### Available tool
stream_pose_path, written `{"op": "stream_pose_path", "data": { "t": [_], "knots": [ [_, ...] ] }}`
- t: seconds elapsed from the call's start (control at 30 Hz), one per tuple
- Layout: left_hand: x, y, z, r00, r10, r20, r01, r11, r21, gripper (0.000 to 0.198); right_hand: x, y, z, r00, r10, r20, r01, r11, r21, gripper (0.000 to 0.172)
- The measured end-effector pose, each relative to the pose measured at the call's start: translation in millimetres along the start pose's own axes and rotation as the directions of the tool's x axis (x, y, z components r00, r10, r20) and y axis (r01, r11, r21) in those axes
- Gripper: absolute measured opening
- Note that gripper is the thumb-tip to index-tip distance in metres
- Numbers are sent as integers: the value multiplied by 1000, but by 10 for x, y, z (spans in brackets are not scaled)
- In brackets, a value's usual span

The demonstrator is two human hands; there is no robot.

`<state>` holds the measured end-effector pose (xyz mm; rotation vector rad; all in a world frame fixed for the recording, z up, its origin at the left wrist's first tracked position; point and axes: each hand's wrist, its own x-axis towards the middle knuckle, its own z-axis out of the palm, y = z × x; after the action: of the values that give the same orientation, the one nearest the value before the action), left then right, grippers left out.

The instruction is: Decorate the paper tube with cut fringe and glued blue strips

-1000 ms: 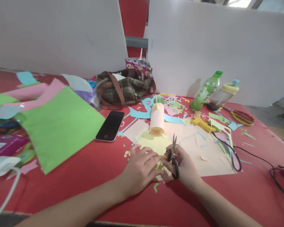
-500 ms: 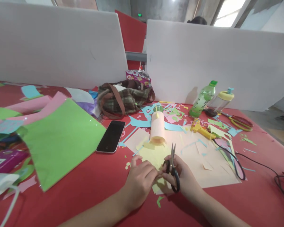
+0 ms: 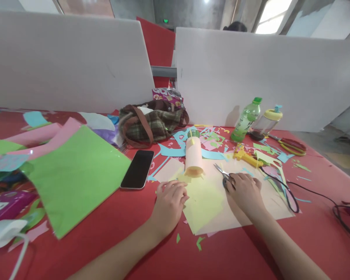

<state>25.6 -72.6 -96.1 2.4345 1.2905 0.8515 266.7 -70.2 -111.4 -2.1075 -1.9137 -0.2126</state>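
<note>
Fig.: Left hand (image 3: 169, 203), fingers loosely curled and holding nothing, tips at edge of yellow paper (image 3: 204, 204). Right hand (image 3: 245, 189), fingers closed over handles of scissors (image 3: 221, 173), which lie flat on peach sheet (image 3: 268, 202), near paper tube (image 3: 193, 157). Risk: if hand slides, blade tips may snag paper or knock tube.

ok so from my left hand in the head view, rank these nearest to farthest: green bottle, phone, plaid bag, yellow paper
1. yellow paper: touching the left hand, just to its right.
2. phone: ahead and to the left.
3. plaid bag: farther back, behind the phone.
4. green bottle: at the back, far to the right.
</note>
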Motion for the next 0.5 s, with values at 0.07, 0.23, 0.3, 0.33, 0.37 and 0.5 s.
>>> {"op": "stream_pose_path", "data": {
  "t": [0.07,0.23,0.3,0.33,0.37,0.5],
  "knots": [
    [19,-16,-7,1000,-16,23,16,1000,5,13,7,-7,4,999,-28,-43,28,1000,-6,15],
    [91,-64,-42,995,-73,68,78,994,-78,13,-10,-66,48,986,-116,-120,127,988,86,19],
    [126,-63,-85,987,-124,102,140,977,-159,12,-10,-102,46,986,-121,-115,142,970,197,21],
    [142,-54,-109,982,-146,118,167,966,-199,12,10,-123,31,988,-124,-94,145,952,269,22],
    [154,-39,-130,978,-159,135,187,953,-238,12,54,-145,7,989,-130,-68,146,930,338,23],
    [171,86,-104,937,-193,292,308,852,-423,11,559,-245,-113,982,-186,22,154,869,471,27]
  ]
}}
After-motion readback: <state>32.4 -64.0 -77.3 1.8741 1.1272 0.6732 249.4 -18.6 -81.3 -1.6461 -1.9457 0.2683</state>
